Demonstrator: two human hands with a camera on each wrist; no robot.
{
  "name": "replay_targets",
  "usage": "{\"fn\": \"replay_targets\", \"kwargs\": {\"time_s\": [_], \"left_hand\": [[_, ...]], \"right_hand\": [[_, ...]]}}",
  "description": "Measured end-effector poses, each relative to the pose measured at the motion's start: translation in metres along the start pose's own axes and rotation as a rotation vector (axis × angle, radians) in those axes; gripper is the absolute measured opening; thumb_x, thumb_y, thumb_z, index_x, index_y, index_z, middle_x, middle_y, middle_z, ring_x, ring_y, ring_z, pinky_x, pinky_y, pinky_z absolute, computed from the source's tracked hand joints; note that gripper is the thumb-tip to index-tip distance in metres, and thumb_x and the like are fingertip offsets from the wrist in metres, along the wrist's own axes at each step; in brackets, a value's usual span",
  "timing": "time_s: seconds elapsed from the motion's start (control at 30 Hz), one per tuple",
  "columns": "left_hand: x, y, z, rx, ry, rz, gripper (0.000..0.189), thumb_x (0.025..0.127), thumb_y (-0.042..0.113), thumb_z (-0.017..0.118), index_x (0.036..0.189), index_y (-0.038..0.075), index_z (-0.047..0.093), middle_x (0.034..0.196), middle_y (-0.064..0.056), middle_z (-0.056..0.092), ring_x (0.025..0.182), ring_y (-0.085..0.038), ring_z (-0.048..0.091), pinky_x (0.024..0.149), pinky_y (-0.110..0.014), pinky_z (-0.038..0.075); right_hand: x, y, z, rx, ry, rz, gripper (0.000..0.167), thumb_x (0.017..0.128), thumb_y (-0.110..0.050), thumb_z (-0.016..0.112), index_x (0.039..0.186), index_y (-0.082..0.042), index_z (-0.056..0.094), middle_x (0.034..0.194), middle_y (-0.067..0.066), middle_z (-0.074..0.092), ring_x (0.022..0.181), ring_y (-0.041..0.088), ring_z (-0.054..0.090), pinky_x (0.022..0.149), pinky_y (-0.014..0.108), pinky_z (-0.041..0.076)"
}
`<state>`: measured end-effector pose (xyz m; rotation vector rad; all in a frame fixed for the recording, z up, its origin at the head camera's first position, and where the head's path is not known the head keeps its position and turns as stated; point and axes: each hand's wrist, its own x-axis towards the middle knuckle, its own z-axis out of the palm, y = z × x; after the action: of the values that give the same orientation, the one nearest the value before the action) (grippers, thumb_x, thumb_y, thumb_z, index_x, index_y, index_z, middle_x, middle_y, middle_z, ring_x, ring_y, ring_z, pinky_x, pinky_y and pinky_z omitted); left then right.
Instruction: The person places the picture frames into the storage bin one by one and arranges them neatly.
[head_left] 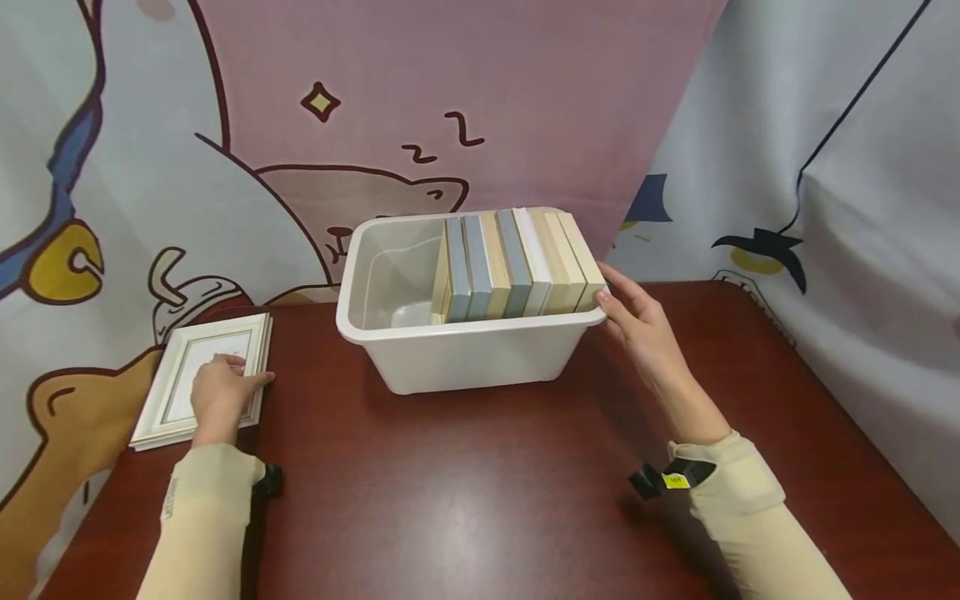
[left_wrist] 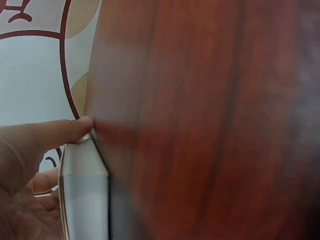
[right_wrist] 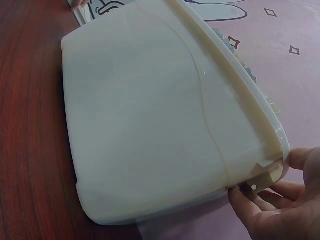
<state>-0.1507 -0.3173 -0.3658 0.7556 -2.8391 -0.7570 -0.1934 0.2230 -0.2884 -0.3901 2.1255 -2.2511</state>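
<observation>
A white plastic bin (head_left: pixel 465 354) stands upright near the back of the table. Flat rectangular pieces (head_left: pixel 517 267) in cream, grey-blue and white stand on edge in its right part; whether they are books or frames I cannot tell. My right hand (head_left: pixel 637 333) grips the bin's right end rim, with thumb above and fingers below in the right wrist view. At the left lies a white picture frame (head_left: pixel 180 375), apparently on top of another. My left hand (head_left: pixel 223 392) is over it, the thumb on its right edge and the fingers curled above its face. The left wrist view shows this edge pinched.
The dark red wooden table (head_left: pixel 450 492) runs up to a printed cloth backdrop (head_left: pixel 525 100) at the back and sides. Black wrist cameras (head_left: pixel 647 482) sit on both cream sleeves. The bin's left part shows its bare floor.
</observation>
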Motion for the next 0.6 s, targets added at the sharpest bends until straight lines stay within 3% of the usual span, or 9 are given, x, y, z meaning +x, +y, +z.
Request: {"fn": "replay_targets", "kwargs": {"time_s": [0.27,0.43,0.6], "left_hand": [[-0.008,0.001,-0.006,0.069,-0.047,0.031,0.045,0.084,0.027,0.071,0.11,-0.008,0.063,0.108,-0.031,0.066,0.094,-0.047,0.062,0.064,-0.046,0.049],[-0.02,0.006,-0.014,0.036,-0.084,0.099,0.044,0.084,0.028,0.072,0.109,-0.007,0.063,0.102,-0.026,0.068,0.084,-0.036,0.063,0.06,-0.034,0.045],[-0.026,0.014,-0.033,-0.044,-0.125,0.173,0.047,0.089,0.029,0.068,0.115,-0.01,0.063,0.104,-0.027,0.071,0.071,-0.016,0.059,0.058,-0.025,0.043]], "right_hand": [[0.0,-0.001,0.0,0.008,-0.009,0.006,0.059,0.103,-0.022,0.054,0.156,-0.008,0.033,0.153,0.013,0.039,0.112,-0.003,0.059,0.095,0.012,0.053],[0.0,-0.002,0.0,0.014,-0.006,0.001,0.059,0.103,-0.022,0.054,0.156,-0.007,0.033,0.151,0.013,0.039,0.11,-0.003,0.06,0.095,0.013,0.053],[0.001,0.0,-0.001,-0.001,-0.006,0.0,0.059,0.103,-0.023,0.054,0.156,-0.007,0.033,0.151,0.012,0.04,0.112,-0.003,0.059,0.095,0.013,0.053]]}}
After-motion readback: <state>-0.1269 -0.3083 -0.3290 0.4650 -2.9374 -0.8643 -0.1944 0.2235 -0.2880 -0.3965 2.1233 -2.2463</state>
